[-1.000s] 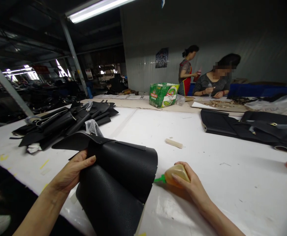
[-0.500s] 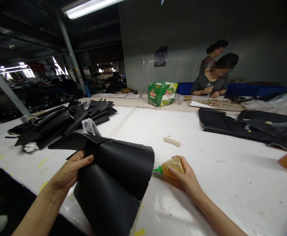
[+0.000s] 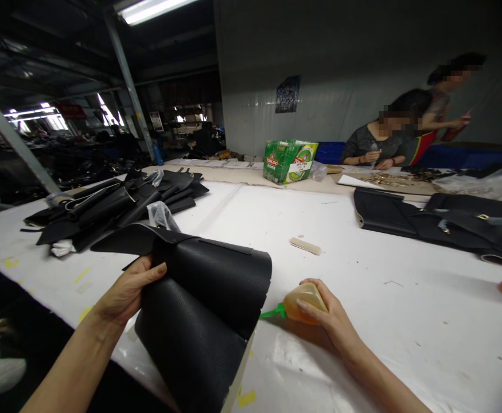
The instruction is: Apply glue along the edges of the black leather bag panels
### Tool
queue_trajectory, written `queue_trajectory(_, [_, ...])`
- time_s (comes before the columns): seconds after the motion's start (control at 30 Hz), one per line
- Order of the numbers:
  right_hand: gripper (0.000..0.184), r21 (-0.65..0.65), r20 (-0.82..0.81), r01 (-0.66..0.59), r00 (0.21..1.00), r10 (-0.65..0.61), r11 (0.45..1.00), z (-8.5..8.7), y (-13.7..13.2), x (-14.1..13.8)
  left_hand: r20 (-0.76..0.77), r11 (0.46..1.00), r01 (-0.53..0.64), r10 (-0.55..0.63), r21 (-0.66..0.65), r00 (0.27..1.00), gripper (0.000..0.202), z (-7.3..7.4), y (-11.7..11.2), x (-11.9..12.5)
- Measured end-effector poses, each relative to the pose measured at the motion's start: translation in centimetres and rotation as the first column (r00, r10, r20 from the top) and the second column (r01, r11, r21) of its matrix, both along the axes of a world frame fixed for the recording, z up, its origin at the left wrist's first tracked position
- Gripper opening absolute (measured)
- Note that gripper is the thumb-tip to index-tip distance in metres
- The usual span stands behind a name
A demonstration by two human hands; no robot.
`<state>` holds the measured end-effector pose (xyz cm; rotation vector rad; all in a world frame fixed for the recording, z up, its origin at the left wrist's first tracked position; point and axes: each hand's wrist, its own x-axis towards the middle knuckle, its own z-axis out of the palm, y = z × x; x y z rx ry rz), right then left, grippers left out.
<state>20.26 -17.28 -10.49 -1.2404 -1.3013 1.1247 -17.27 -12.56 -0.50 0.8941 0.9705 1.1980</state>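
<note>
My left hand [image 3: 132, 287] is closed on a folded black leather piece [image 3: 203, 298], thumb on top, the fingers hidden beneath it. The piece curves over in a bulge, with its cut edge facing right. In my right hand [image 3: 326, 310] is a squeeze bottle [image 3: 304, 301] of amber liquid, gripped round its body and lying on its side. Its green nozzle [image 3: 274, 311] points left, with the tip at or very near the leather's right edge; I cannot tell whether they touch.
Black leather pieces [image 3: 117, 206] with plastic wrap lie piled at the left. More black leather [image 3: 409, 221] lies at the right. A green carton [image 3: 289, 162] stands at the back of the white table [image 3: 362, 321]. A beige strip [image 3: 305, 246] lies mid-table. Two people are beyond.
The bottle's nozzle has moved down along the leather's right edge. My left hand keeps its hold on the leather. One person in the background has moved to the right.
</note>
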Motion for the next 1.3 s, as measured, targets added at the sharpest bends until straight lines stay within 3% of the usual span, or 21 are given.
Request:
queue_trajectory(0.1, [0.045,0.009,0.039,0.069,0.997,-0.069,0.998,0.2,-0.3,-0.5,0.025,1.000,0.007,-0.007,0.007,1.000,0.036,-0.1,-0.1,-0.1])
queue_trajectory(0.27, [0.047,-0.060,-0.034,-0.067,0.997,0.065,0.996,0.5,-1.3,-1.2,0.043,1.000,0.004,-0.004,0.012,0.999,0.035,-0.2,-0.3,-0.3])
queue_trajectory(0.43, [0.048,-0.019,0.074,0.086,0.994,-0.084,0.996,0.9,-1.9,-1.7,0.051,1.000,-0.001,0.000,0.020,0.999,0.033,-0.4,-0.4,-0.2])
queue_trajectory(0.6, [0.052,-0.097,-0.043,-0.081,0.996,0.077,0.992,1.0,-3.2,-2.7,0.060,1.000,-0.003,0.002,0.027,0.998,0.034,-0.6,-0.7,-0.4])
queue_trajectory(0.73, [0.048,-0.063,0.038,0.050,0.998,-0.047,0.997,1.3,-3.4,-2.7,0.063,1.000,-0.013,0.012,0.020,0.998,0.034,-0.6,-1.1,-0.6])
queue_trajectory(0.9, [0.051,-0.130,-0.115,-0.127,0.987,0.112,0.983,1.5,-4.7,-3.8,0.058,1.000,-0.008,0.007,0.015,0.998,0.036,-0.7,-1.3,-0.7])
queue_trajectory(1.07, [0.047,-0.090,0.012,0.065,0.998,-0.065,0.994,1.9,-5.1,-4.3,0.042,0.999,-0.030,0.029,0.029,0.999,0.032,-0.8,-1.6,-0.6])
queue_trajectory(1.23, [0.053,-0.157,-0.138,-0.130,0.984,0.108,0.979,1.6,-5.7,-4.9,0.033,0.999,-0.044,0.043,0.024,0.999,0.037,-0.7,-1.8,-0.6])
queue_trajectory(1.3, [0.052,-0.130,-0.060,-0.075,0.996,0.068,0.989,1.3,-4.9,-4.4,0.032,0.999,-0.042,0.041,0.022,0.999,0.037,-0.8,-1.8,-0.6])
